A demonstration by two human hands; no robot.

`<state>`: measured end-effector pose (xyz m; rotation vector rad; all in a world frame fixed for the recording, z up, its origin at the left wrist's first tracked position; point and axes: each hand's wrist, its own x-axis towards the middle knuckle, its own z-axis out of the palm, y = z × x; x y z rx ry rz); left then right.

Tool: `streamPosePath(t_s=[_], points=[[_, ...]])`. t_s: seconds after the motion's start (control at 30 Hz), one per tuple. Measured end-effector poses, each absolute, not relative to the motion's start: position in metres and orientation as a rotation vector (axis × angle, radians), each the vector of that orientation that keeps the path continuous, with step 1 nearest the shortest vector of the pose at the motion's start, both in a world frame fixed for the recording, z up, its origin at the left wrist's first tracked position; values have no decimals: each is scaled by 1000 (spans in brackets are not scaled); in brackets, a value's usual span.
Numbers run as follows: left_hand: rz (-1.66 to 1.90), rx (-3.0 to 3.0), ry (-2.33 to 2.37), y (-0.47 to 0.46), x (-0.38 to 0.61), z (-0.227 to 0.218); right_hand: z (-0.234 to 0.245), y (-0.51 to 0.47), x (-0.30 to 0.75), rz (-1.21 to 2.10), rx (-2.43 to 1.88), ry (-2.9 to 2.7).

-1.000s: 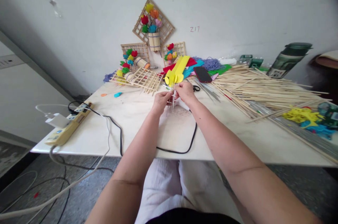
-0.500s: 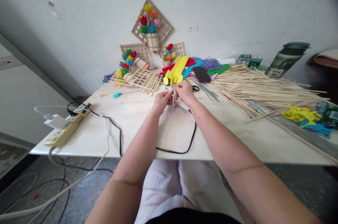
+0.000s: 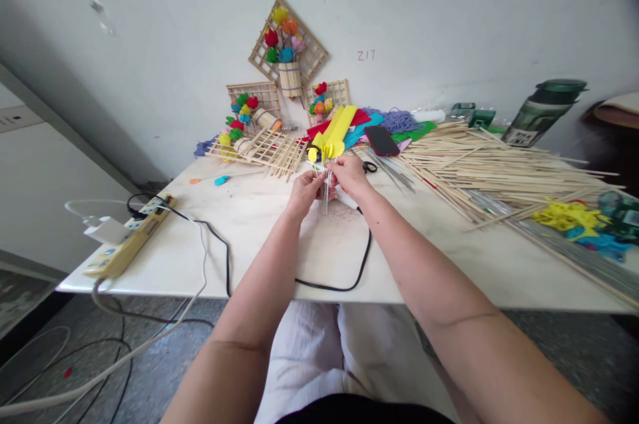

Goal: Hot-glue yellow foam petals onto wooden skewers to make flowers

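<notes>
Over the middle of the table, my left hand is closed, its fingertips pinching a small bunch of thin wire stems. My right hand pinches the same stems from the other side. Yellow rounded petals top the stems, just beyond my fingertips. Behind them lie folded yellow strips, partly overlapping the petals in view. Beneath my right hand rests a white tool with a black cord, mostly hidden. Scissors lie just right of my right hand.
Lattice panels with colourful flowers lean on the wall. Wooden sticks and wires spread over the right side, near a dark bottle. A phone lies behind the scissors. At left are a power strip and cables.
The yellow petals and stems have shifted and turned slightly between my fingers. Both hands stay in nearly the same place and keep their pinch.
</notes>
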<state>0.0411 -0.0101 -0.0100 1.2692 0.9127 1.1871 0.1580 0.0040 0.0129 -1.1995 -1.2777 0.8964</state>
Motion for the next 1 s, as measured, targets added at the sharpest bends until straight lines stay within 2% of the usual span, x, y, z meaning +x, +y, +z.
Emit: streamPosePath(t_s=[1.0], points=[[1123, 1233, 863, -7, 38, -14, 18, 0, 160, 903, -1219, -1321]])
